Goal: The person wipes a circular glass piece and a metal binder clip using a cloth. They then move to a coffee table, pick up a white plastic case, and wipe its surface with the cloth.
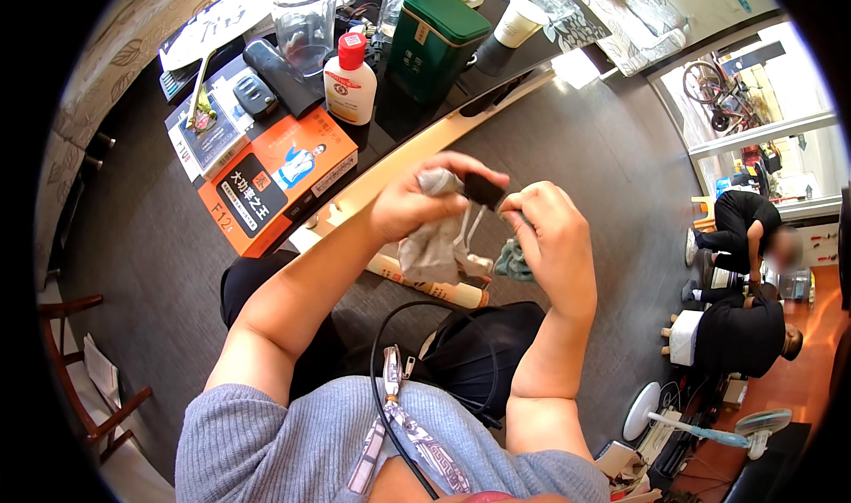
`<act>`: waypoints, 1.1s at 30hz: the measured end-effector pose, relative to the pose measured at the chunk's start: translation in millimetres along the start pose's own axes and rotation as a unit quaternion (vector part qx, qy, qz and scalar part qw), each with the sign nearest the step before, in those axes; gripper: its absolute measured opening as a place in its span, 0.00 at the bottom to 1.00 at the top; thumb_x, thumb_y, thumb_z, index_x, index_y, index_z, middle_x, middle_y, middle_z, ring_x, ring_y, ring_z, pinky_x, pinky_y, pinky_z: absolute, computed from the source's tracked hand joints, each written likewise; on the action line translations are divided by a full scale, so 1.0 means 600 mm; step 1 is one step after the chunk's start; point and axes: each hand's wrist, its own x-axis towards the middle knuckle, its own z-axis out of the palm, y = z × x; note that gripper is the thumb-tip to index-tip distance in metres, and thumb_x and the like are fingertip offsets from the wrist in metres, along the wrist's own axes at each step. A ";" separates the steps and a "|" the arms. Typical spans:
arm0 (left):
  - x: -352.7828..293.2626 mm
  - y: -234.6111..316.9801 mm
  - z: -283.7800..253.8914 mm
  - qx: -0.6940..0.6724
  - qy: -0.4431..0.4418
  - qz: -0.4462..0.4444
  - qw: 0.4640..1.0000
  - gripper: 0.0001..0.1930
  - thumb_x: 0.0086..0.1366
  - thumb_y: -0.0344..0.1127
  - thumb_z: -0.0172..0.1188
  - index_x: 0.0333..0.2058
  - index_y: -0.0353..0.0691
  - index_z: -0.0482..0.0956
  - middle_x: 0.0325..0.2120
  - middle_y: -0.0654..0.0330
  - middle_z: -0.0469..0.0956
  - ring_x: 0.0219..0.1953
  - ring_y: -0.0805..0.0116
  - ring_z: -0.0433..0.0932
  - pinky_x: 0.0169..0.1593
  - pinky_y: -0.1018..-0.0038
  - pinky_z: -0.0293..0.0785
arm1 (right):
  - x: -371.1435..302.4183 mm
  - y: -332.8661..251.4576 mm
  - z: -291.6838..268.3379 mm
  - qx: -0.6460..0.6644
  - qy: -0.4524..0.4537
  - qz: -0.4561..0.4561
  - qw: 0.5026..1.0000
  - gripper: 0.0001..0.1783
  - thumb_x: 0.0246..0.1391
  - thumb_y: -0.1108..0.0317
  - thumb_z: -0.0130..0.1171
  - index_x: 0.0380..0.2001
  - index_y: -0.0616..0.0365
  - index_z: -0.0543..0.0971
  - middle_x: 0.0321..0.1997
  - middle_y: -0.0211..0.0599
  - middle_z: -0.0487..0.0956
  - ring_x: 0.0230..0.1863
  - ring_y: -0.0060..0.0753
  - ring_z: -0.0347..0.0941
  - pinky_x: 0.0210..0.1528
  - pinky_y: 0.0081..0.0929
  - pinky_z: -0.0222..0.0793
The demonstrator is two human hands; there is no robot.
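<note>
Above my lap, my left hand (pixel 409 207) is closed around a small dark rectangular piece (pixel 483 190) and a crumpled pale grey cloth (pixel 430 253). The cloth hangs below the palm, with a light strip dangling beside it. Just to the right, my right hand (pixel 560 241) has thumb and forefinger pinched together at the dark piece's end. What sits between those fingertips is too small to make out. A grey-green bunched cloth (pixel 514 262) hangs under the right hand; how it is held is hidden.
On the dark table ahead stand an orange box (pixel 292 171), a white lotion bottle (pixel 350 91) with a red cap, a green tin (pixel 434 46) and a paper cup (pixel 519 23). A standing fan (pixel 761 428) and two people are at right. A wooden chair (pixel 84 388) is at left.
</note>
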 end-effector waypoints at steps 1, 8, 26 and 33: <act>0.002 0.002 0.001 -0.051 0.013 0.005 0.999 0.20 0.57 0.28 0.63 0.49 0.35 0.72 0.53 0.46 0.73 0.57 0.60 0.72 0.61 0.67 0.65 | -0.002 0.006 0.000 0.031 0.015 0.024 0.999 0.07 0.44 0.77 0.65 0.28 0.59 0.78 0.30 0.35 0.75 0.32 0.38 0.73 0.33 0.31 0.70; 0.004 0.002 -0.003 -0.059 -0.003 -0.009 0.998 0.21 0.60 0.33 0.62 0.52 0.38 0.72 0.55 0.49 0.72 0.57 0.62 0.71 0.62 0.66 0.63 | 0.005 -0.008 0.023 0.154 0.159 0.013 0.975 0.07 0.45 0.76 0.66 0.30 0.59 0.78 0.31 0.38 0.76 0.32 0.37 0.74 0.35 0.27 0.70; -0.002 -0.029 -0.027 -0.247 0.090 -0.117 0.958 0.26 0.61 0.37 0.60 0.56 0.39 0.66 0.42 0.56 0.76 0.36 0.72 0.78 0.34 0.80 0.77 | 0.015 0.000 0.085 0.098 0.169 -0.057 0.979 0.17 0.42 0.78 0.68 0.39 0.57 0.83 0.33 0.34 0.76 0.34 0.34 0.73 0.33 0.26 0.69; 0.004 0.001 0.002 -0.060 0.127 -0.094 0.986 0.13 0.62 0.37 0.60 0.44 0.42 0.74 0.35 0.62 0.78 0.36 0.75 0.76 0.41 0.80 0.71 | 0.014 0.016 0.077 0.305 0.140 0.086 0.938 0.10 0.51 0.73 0.65 0.38 0.61 0.83 0.32 0.29 0.77 0.34 0.23 0.71 0.33 0.19 0.66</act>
